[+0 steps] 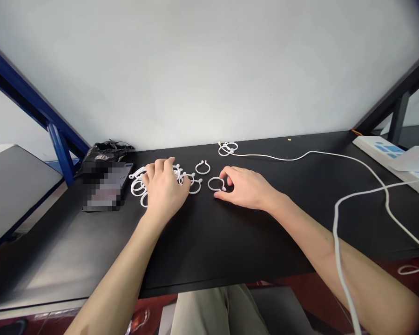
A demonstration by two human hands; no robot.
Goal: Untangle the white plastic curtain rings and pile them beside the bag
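My left hand [164, 188] lies over a pile of white open rings [138, 187] that look like curtain rings, its fingers spread and hiding part of the pile. To the right, my right hand [246, 186] has its thumb and index finger curled round the right side of a single white curtain ring [209, 185]. This ring has small ball ends at its gap and seems to rest on the black table. Between and beyond the hands lies another loose ring [203, 171], gap facing away from me.
The black table [202, 246] meets a pale wall [209, 70]. A black plastic bag [108, 151] and a partly blurred flat packet [106, 188] lie left. A white cable [289, 159] loops across the right side, passing over my right forearm, near a white power strip [380, 151].
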